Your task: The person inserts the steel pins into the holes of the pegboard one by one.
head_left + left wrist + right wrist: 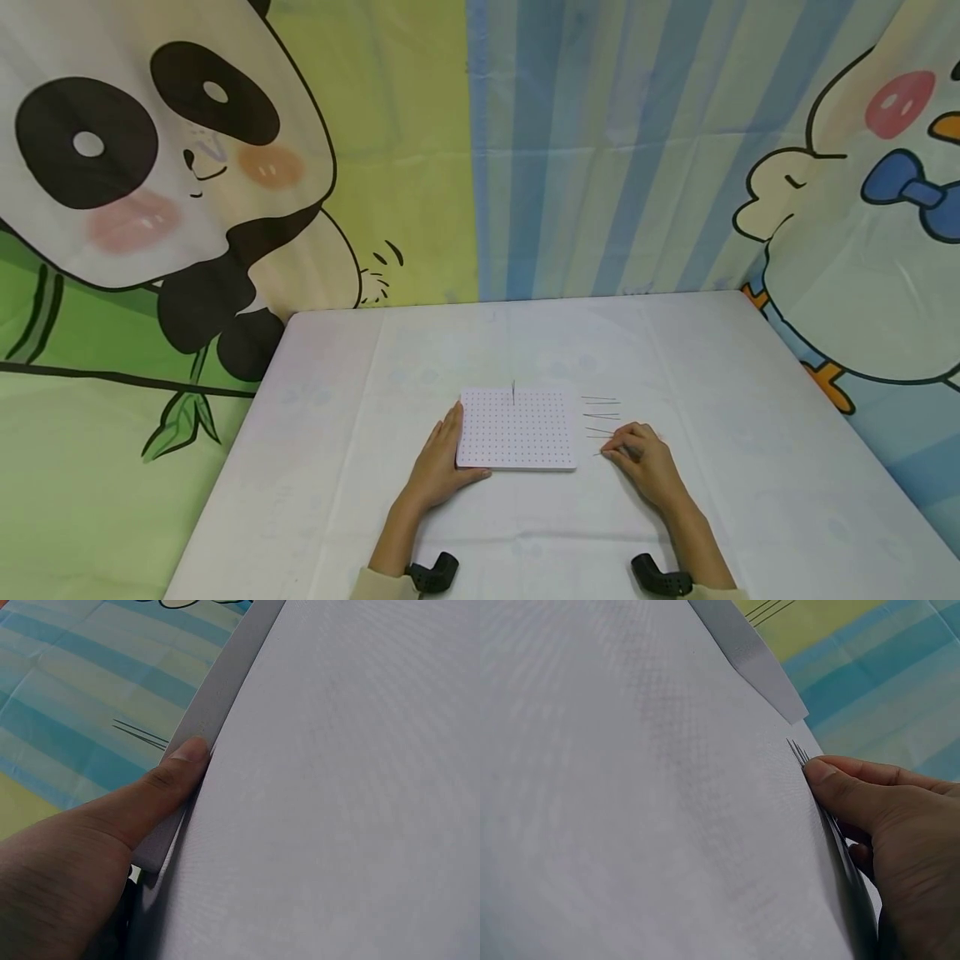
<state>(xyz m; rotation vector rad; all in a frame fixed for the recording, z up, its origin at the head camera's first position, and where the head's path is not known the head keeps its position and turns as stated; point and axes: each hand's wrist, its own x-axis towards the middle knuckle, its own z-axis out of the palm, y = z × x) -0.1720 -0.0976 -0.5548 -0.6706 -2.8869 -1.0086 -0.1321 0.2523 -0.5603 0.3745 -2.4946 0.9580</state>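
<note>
**Entry: pins right of the board, right hand on the nearest one**

1. Right hand [643, 467]. Lies on the table [750, 467] toward its near edge, just off the board's near right corner. Fingers curled, tips drawn together on the near pin [601, 453]; the right wrist view shows the thumb [832, 784] pressing thin metal shafts against the cloth. Whether the pin is lifted clear or merely pinned down cannot be told.

2. Left hand [442, 462]. Lies flat beside the board's left edge, fingers straight and relaxed, thumb [176, 776] laid against the near left corner. Holds nothing; braces the board.

3. Board [517, 427]. White, square, dotted with a grid of holes, flat on the table between the two hands, nearer the near edge than the far.

4. Pins [600, 414]. Loose row on the cloth just right of the board's right edge, ranked from near to far. Long axes run left to right, roughly square to that edge. The near one sits at the right fingertips; the rest lie farther off. The right hand is by far the nearer; the board lies between them and the left.

5. Upright pin [513, 392]. One only, standing in a hole near the middle of the board's far edge.
</note>
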